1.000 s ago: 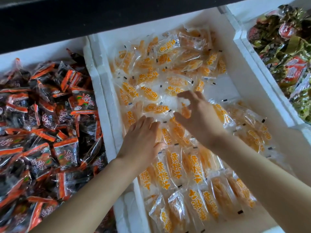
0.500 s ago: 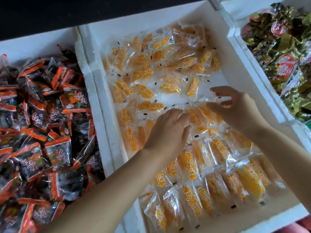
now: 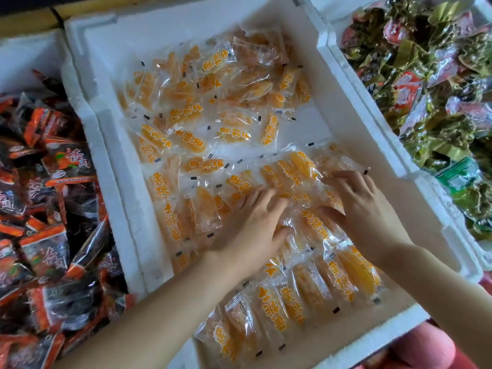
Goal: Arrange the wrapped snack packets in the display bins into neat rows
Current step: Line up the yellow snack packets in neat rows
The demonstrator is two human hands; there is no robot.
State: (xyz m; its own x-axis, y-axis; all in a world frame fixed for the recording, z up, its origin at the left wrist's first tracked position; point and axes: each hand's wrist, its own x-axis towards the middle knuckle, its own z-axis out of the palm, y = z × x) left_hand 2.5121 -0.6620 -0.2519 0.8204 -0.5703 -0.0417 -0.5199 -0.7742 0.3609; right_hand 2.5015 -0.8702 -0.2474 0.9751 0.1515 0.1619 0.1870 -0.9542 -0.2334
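The left hand point(image 3: 253, 222) lies flat, fingers spread and fairly straight, pressing down on the clear-wrapped orange packets point(image 3: 290, 171) in the middle of the white foam bin point(image 3: 111, 161); its thumb points toward the right hand. The right hand point(image 3: 364, 209) sits just beside it, fingers spread and slightly bent, fingertips point(image 3: 343, 177) resting on the same row of packets and thumb stretched back toward the left hand. Neither hand pinches or lifts a packet. The 2 hands are near each other but apart, with packets showing between them. Under and around them the packets lie side by side in a row across the bin. A 2nd row point(image 3: 292, 296) runs nearer the person, and a loose heap point(image 3: 226, 89) fills the far end. Black-and-orange packets point(image 3: 48, 209) pile in the bin to the left, green and red packets point(image 3: 431, 83) in the bin to the right.
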